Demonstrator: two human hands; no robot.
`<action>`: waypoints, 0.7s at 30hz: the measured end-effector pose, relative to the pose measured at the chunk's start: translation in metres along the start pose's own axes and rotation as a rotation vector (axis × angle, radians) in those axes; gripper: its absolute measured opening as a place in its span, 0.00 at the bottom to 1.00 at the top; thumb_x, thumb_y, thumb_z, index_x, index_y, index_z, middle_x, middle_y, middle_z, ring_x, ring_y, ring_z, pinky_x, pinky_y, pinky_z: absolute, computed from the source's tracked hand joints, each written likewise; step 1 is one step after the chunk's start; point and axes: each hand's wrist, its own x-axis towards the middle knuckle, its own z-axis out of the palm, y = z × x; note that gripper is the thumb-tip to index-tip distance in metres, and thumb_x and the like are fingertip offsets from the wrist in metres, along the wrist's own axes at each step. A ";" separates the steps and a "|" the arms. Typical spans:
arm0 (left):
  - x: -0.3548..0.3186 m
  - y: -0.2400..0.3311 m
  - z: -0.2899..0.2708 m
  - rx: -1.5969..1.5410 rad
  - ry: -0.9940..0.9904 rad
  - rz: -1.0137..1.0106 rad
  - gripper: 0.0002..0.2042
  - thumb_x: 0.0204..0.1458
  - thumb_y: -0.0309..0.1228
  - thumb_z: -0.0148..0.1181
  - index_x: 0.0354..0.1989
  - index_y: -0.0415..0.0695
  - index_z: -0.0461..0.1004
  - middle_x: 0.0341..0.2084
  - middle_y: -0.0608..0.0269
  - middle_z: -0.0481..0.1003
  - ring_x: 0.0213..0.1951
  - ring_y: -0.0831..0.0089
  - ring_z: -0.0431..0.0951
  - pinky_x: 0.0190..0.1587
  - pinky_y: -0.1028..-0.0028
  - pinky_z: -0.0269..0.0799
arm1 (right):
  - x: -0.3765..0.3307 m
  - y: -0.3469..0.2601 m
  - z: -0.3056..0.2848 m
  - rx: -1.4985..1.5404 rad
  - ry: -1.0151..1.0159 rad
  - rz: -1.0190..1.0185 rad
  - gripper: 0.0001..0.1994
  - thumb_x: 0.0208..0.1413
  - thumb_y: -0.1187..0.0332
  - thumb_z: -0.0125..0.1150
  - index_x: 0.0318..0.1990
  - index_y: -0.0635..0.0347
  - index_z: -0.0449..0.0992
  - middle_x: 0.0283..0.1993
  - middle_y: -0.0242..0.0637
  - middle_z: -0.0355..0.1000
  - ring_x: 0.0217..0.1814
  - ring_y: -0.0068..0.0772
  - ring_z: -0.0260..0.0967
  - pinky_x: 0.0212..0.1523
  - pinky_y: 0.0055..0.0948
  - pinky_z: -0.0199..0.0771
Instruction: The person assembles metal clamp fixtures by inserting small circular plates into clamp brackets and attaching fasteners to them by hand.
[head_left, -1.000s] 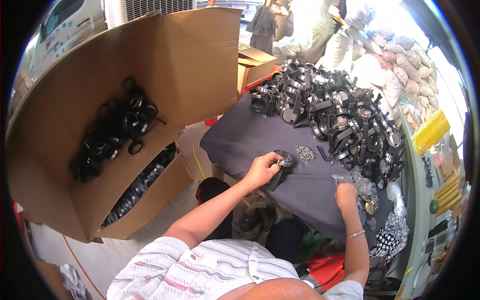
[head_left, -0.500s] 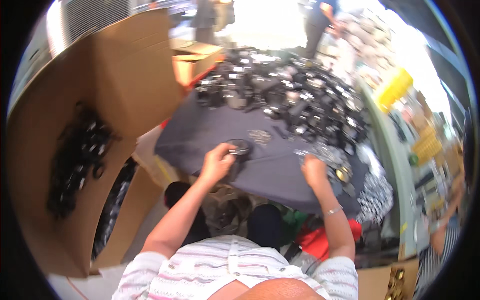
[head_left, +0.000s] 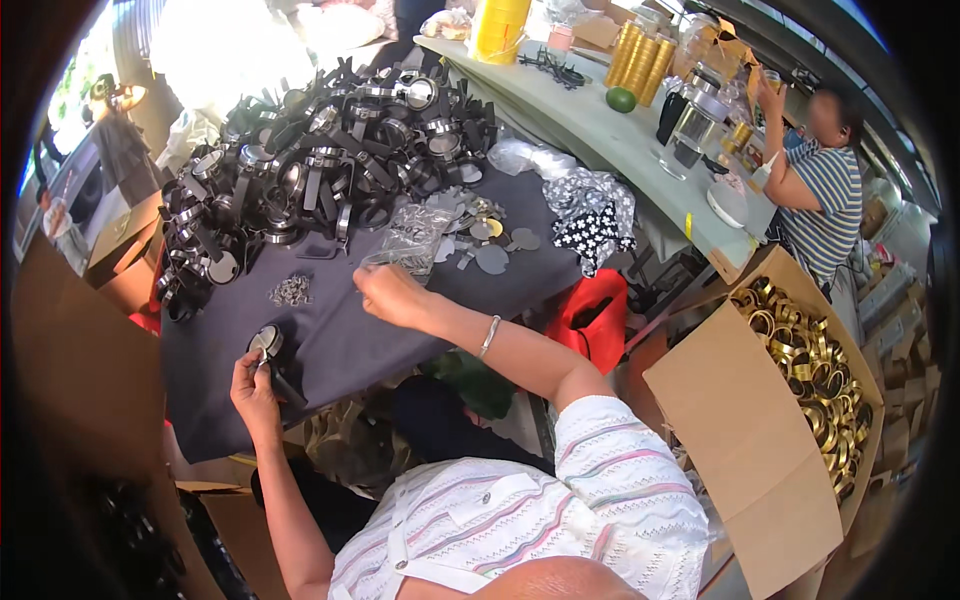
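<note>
My left hand point(head_left: 256, 398) is closed at the near left of the dark cloth. It grips a watch point(head_left: 267, 339) with a round pale face and a black strap that hangs down toward the cloth's edge. My right hand point(head_left: 393, 297) has its fingers pinched together beside a clear plastic bag point(head_left: 412, 238) of small metal parts. What those fingers hold, if anything, is too small to make out. Between the hands lies a little heap of small metal pieces point(head_left: 290, 291). Flat round grey discs point(head_left: 491, 257) are scattered to the right of the bag.
A big pile of black-strapped watches point(head_left: 300, 170) covers the table's far side. Patterned fabric point(head_left: 592, 232) hangs at the right edge, above a red bag point(head_left: 592, 320). An open carton point(head_left: 750, 440) of gold bands stands at right. Beyond a green-topped table point(head_left: 600, 130), a person in stripes point(head_left: 822, 200) works.
The view has swung to the right, bringing the gold-filled carton and the other person into fuller sight. My left hand still grips the watch. My right hand stays closed near the bag.
</note>
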 end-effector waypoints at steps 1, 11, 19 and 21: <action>-0.002 0.003 -0.001 0.020 -0.007 -0.013 0.07 0.53 0.22 0.48 0.38 0.41 0.72 0.22 0.73 0.70 0.18 0.89 0.61 0.17 0.86 0.58 | 0.000 -0.002 0.003 0.000 0.001 0.003 0.05 0.40 0.76 0.53 0.27 0.66 0.67 0.26 0.49 0.69 0.32 0.54 0.69 0.34 0.44 0.71; 0.002 0.014 0.003 0.134 -0.015 -0.026 0.09 0.48 0.26 0.52 0.37 0.40 0.73 0.19 0.68 0.70 0.19 0.83 0.67 0.21 0.80 0.63 | 0.010 -0.041 0.017 0.514 0.021 0.114 0.06 0.46 0.80 0.55 0.32 0.63 0.76 0.25 0.35 0.73 0.27 0.18 0.68 0.29 0.20 0.68; 0.001 -0.005 -0.005 -0.048 0.019 -0.019 0.07 0.50 0.23 0.52 0.36 0.41 0.72 0.16 0.73 0.67 0.15 0.87 0.63 0.16 0.83 0.60 | 0.027 -0.091 0.065 0.743 -0.037 0.015 0.05 0.45 0.80 0.58 0.31 0.65 0.75 0.25 0.38 0.71 0.24 0.25 0.67 0.27 0.22 0.66; -0.001 -0.004 -0.006 -0.031 0.027 -0.022 0.07 0.50 0.23 0.52 0.36 0.41 0.72 0.16 0.73 0.68 0.16 0.87 0.63 0.16 0.83 0.60 | 0.027 -0.098 0.068 0.786 -0.070 0.040 0.05 0.45 0.80 0.58 0.31 0.65 0.75 0.25 0.38 0.71 0.24 0.25 0.67 0.26 0.23 0.65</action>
